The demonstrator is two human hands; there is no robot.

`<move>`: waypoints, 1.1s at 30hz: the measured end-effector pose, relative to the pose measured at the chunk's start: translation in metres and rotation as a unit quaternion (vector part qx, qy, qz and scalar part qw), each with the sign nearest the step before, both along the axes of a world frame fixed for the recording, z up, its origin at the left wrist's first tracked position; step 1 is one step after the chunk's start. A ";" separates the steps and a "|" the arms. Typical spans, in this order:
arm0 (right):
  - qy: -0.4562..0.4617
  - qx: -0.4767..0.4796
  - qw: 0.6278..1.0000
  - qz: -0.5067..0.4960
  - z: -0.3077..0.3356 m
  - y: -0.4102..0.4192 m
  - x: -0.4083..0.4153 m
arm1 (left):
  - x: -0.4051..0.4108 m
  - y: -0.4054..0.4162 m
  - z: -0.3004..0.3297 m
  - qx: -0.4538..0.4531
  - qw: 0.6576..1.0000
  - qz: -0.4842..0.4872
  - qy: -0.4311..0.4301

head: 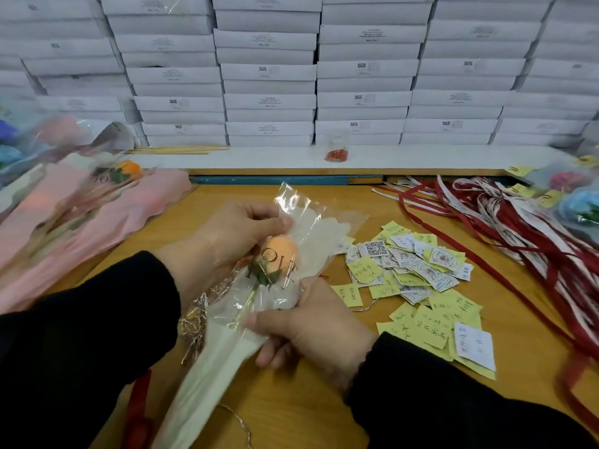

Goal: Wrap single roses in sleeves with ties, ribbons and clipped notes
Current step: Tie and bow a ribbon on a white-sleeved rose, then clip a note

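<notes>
Right hand (311, 322): fingers curled round the sleeve (227, 351) at its waist, above the surface's (324, 416) near edge. Left hand (227, 241), forearm angled in from the left: thumb and fingers pinch the clear upper flap beside the orange rose (278, 251). Notes (418, 280) piled right; ribbons (518, 228) toward the far right corner.

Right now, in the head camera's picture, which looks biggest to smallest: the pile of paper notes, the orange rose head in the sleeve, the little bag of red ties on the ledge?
1. Pile of paper notes
2. Orange rose head
3. Bag of red ties; it lies farther away, so its true size is unsure.
</notes>
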State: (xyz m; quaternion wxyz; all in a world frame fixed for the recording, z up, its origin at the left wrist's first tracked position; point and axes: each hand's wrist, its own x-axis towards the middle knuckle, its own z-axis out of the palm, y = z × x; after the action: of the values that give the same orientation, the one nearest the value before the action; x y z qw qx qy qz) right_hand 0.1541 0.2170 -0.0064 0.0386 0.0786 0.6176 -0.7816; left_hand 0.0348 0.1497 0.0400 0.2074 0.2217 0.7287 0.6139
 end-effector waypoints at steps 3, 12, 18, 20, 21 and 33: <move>0.010 0.037 0.999 0.004 0.001 -0.006 -0.001 | -0.004 0.001 0.004 -0.051 0.998 -0.013 0.019; -0.006 0.084 0.992 0.099 0.010 -0.006 0.007 | -0.007 -0.002 0.002 -0.080 0.994 -0.017 -0.070; -0.018 0.112 0.982 -0.154 0.014 0.026 0.000 | -0.006 -0.007 -0.012 0.031 0.988 0.055 -0.138; -0.014 0.161 0.976 -0.144 0.018 0.040 -0.001 | -0.005 -0.012 -0.015 0.058 0.985 0.059 -0.152; -0.017 0.201 0.972 -0.119 0.020 0.047 0.000 | -0.005 -0.015 -0.017 0.072 0.983 0.061 -0.155; -0.026 0.578 0.815 0.010 0.021 0.097 -0.003 | 0.012 -0.014 -0.035 0.133 0.979 0.077 -0.134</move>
State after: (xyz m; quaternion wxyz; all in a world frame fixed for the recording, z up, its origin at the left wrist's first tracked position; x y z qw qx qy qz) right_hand 0.1509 0.3139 0.0143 0.0101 0.1000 0.9555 -0.2775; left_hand 0.0464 0.1358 0.0054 0.2240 0.1064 0.6212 0.7434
